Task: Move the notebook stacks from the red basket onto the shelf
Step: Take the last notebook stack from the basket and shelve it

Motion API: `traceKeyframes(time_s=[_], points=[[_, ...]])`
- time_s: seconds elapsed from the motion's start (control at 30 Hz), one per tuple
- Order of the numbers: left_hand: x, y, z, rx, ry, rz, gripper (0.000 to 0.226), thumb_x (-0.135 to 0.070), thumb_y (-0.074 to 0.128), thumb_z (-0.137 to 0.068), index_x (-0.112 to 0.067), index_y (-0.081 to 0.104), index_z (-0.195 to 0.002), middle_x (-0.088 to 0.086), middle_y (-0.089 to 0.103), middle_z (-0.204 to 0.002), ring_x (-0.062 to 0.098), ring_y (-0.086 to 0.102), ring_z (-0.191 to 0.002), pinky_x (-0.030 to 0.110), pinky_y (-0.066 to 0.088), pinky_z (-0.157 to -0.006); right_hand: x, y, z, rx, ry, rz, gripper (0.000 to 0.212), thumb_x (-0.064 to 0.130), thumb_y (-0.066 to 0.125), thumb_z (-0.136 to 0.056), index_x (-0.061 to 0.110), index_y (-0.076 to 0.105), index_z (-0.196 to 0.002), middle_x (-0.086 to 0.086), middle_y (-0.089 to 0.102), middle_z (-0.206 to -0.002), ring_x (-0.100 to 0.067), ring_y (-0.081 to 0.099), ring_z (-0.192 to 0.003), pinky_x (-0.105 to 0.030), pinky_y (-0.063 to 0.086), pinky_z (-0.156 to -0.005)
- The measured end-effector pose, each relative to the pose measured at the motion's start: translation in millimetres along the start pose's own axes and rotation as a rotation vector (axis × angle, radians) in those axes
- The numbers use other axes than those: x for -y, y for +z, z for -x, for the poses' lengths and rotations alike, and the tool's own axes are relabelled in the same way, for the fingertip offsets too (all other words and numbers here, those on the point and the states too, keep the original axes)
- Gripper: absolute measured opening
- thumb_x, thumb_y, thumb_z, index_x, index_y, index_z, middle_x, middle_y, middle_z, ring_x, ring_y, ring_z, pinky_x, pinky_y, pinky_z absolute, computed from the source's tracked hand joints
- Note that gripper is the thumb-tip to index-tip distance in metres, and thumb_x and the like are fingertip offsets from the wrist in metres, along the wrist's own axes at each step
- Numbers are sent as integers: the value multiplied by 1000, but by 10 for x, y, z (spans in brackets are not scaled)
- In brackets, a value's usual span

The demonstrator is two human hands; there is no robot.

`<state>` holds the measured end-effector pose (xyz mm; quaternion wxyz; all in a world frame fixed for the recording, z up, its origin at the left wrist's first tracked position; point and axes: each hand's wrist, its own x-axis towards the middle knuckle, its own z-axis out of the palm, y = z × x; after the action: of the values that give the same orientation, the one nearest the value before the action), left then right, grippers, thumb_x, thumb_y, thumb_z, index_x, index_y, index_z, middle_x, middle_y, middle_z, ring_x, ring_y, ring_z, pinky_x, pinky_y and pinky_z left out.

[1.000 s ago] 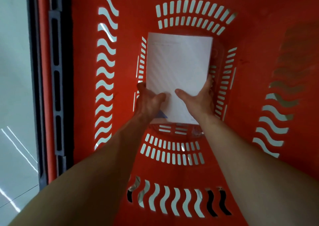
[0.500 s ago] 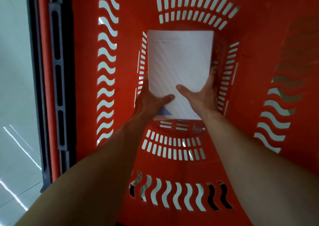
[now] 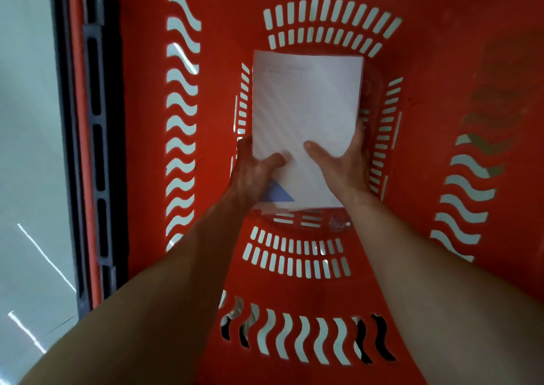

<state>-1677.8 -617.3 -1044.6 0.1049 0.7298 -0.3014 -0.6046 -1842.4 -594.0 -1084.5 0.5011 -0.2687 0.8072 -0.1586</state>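
I look straight down into the deep red basket (image 3: pixel 441 120). Over its bottom is a white notebook stack (image 3: pixel 306 111) with a blue triangle at its near left corner. My left hand (image 3: pixel 253 175) grips the stack's near left edge, thumb lying on the top cover. My right hand (image 3: pixel 338 167) grips the near right edge, thumb on top and fingers wrapped along the side. Whether the stack rests on the basket floor or is lifted off it, I cannot tell. The shelf is out of view.
The basket walls have wavy and straight slots all round. A black handle rail (image 3: pixel 94 137) runs along the basket's left rim. Pale glossy floor (image 3: pixel 26 149) lies to the left of the basket.
Both hands have slid further along the stack's sides and closed tighter on it. The stack has shifted slightly in the view.
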Motion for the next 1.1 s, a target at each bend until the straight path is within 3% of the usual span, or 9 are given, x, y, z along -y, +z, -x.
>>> traceKeyframes(time_s=[0.1,0.37,0.43,0.53,0.63,0.8,0.87,0.97,1.1], points=[[-65,16,105,50,-96,155,58,-38,69,-89,-20,45,-138,4,64,-125,27,66,-110,39,57,-91,-19,-57,-12,21,20,-69,135,102,55,-46,45,2,-156,0,31,-163,-23,36,-147,-50,35,-118],[-50,150,201,5,25,-12,75,-52,73,-83,-24,40,-144,-4,62,-130,21,65,-113,38,59,-91,-13,-179,-7,79,42,-29,137,92,58,-51,34,1,-161,-4,25,-166,-25,29,-151,-48,28,-122],[-89,157,258,-32,73,-60,73,-49,73,-85,-24,39,-145,-6,59,-130,20,64,-114,37,59,-89,-2,-185,15,103,56,-34,138,92,58,-51,34,-1,-161,-3,21,-168,-25,26,-152,-49,26,-122],[-162,164,325,-100,124,-101,74,-44,74,-86,-22,39,-147,-1,59,-135,24,63,-117,46,58,-92,16,-197,52,99,64,-59,138,92,58,-51,34,1,-162,-2,24,-167,-24,28,-152,-49,27,-122],[-271,175,420,-130,155,-109,73,-40,76,-86,-22,41,-147,0,58,-137,23,63,-117,44,59,-91,45,-215,100,86,51,-85,140,98,58,-49,34,6,-162,0,29,-165,-22,32,-150,-48,29,-121],[-495,139,645,-160,138,-86,71,-42,79,-83,-25,47,-144,-3,62,-130,21,65,-113,45,60,-88,164,-353,255,170,74,-145,126,97,58,-57,41,11,-160,4,34,-163,-21,34,-148,-45,28,-122],[-544,94,735,-157,122,-85,70,-41,78,-84,-26,46,-145,-4,62,-129,20,65,-112,41,61,-87,207,-389,310,229,93,-143,124,99,57,-55,46,12,-158,5,32,-164,-22,33,-149,-48,29,-120],[-584,-9,860,-154,132,-82,68,-40,77,-86,-27,45,-145,-4,62,-130,18,64,-111,33,61,-83,313,-387,412,265,113,-193,109,87,64,-66,48,17,-157,6,37,-160,-22,38,-145,-41,31,-117],[-664,-134,1000,-157,129,-42,62,-37,75,-87,-28,47,-142,-9,61,-125,12,64,-101,9,54,-58,388,-345,505,297,62,-244,110,94,65,-53,53,30,-149,9,51,-148,-19,51,-133,-50,41,-112]])
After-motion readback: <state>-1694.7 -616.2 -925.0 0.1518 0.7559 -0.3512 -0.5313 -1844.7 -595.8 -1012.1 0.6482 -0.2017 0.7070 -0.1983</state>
